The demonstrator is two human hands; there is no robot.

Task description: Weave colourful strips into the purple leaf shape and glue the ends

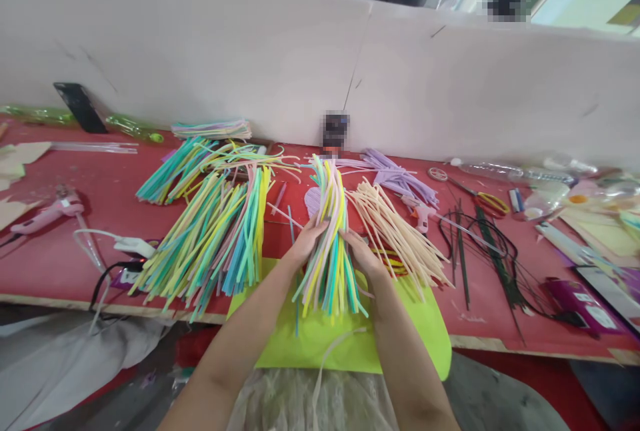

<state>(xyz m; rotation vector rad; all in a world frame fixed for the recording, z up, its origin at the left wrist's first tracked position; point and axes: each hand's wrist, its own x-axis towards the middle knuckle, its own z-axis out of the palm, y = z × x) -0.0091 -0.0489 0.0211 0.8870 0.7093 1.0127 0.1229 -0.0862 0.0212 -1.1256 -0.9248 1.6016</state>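
Between both hands I hold a bundle of pastel pipe cleaners (330,244) in pink, yellow, green and blue. My left hand (311,239) is closed round the bundle's left side, and my right hand (361,252) wraps its right side. The strands fan out at the lower end, above a lime-green sheet (345,347). A large pile of mixed-colour pipe cleaners (210,237) lies left of my hands. To the right is a spread of beige pipe cleaners (400,237), with purple pipe cleaners (403,177) behind it.
A pink glue gun (50,212) and a white plug (134,246) with cables lie left on the red table (45,271). Right are another glue gun (424,214), scissors (493,203), dark stems (500,264) and a purple box (583,304). A white partition (225,51) stands behind.
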